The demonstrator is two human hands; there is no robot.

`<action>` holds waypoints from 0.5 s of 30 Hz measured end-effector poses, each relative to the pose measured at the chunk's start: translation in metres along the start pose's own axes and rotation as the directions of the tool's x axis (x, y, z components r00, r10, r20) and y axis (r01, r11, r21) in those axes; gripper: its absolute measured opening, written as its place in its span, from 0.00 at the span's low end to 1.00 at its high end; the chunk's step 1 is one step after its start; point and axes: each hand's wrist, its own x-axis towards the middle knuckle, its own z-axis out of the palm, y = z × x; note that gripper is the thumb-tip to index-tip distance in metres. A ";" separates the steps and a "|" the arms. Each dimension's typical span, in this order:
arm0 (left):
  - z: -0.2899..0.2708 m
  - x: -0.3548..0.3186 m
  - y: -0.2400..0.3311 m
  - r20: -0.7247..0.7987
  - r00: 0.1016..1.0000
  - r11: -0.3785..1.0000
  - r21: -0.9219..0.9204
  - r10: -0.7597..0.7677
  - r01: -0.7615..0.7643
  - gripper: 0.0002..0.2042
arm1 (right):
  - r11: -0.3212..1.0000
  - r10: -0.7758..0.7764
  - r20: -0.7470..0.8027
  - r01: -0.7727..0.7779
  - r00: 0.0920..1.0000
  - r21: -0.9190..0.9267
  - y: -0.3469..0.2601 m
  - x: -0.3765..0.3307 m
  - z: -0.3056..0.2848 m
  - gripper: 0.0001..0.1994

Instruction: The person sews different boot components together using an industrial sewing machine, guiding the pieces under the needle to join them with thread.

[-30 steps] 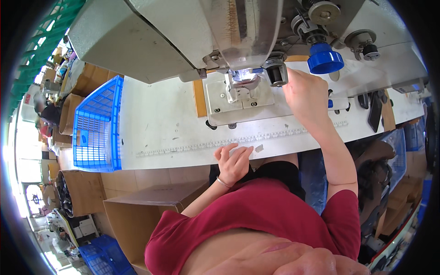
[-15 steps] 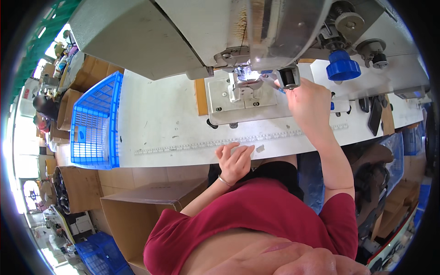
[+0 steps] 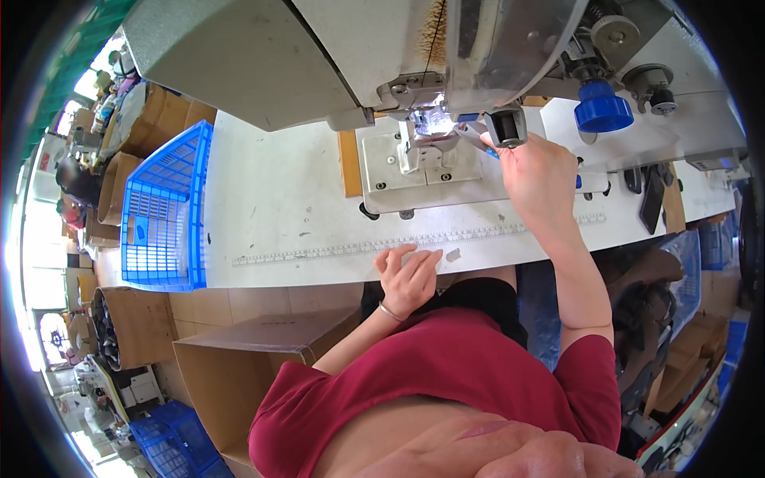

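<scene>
Since a second ago the view has been drifting closer to the sewing machine (image 3: 335, 48), while both hands are staying much where they were. Right hand (image 3: 538, 171) is reaching up to the needle area, its fingers pinched together on a slim blue-handled tool (image 3: 478, 142) pointing at the lit presser foot (image 3: 426, 127). Left hand (image 3: 410, 275) is resting with fingers spread on the white table (image 3: 263, 199) edge, touching the ruler strip (image 3: 358, 247). Blue basket (image 3: 163, 211) is sitting well apart at left.

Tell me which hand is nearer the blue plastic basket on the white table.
Left. The left hand rests on the white table's near edge, apart from the blue plastic basket; the right hand is farther off, up at the sewing machine's needle area.
</scene>
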 end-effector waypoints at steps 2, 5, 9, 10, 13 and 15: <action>0.000 0.000 0.000 -0.002 1.000 1.000 -0.003 -0.006 0.006 0.14 | 1.000 0.005 -0.048 -0.004 0.999 0.008 0.000 -0.001 0.003 0.05; -0.001 -0.001 0.000 -0.001 1.000 1.000 -0.011 -0.015 0.015 0.14 | 0.997 0.066 -0.063 -0.069 0.996 -0.046 0.003 0.002 0.002 0.05; -0.002 -0.005 -0.004 0.033 0.999 1.000 0.006 -0.006 0.006 0.13 | 0.999 0.040 -0.040 -0.039 0.998 0.010 0.000 -0.003 0.003 0.05; -0.002 -0.005 -0.004 0.032 0.999 1.000 0.006 -0.008 0.007 0.13 | 0.999 0.046 -0.033 -0.045 0.998 0.023 -0.001 -0.004 0.003 0.05; -0.003 -0.004 -0.004 0.023 1.000 1.000 0.003 0.000 0.000 0.13 | 0.999 0.053 -0.032 -0.053 0.998 0.000 -0.003 -0.002 0.003 0.06; -0.002 -0.004 -0.003 0.022 1.000 1.000 -0.007 -0.001 0.001 0.13 | 0.998 0.053 -0.040 -0.054 0.998 -0.040 -0.004 -0.002 0.002 0.06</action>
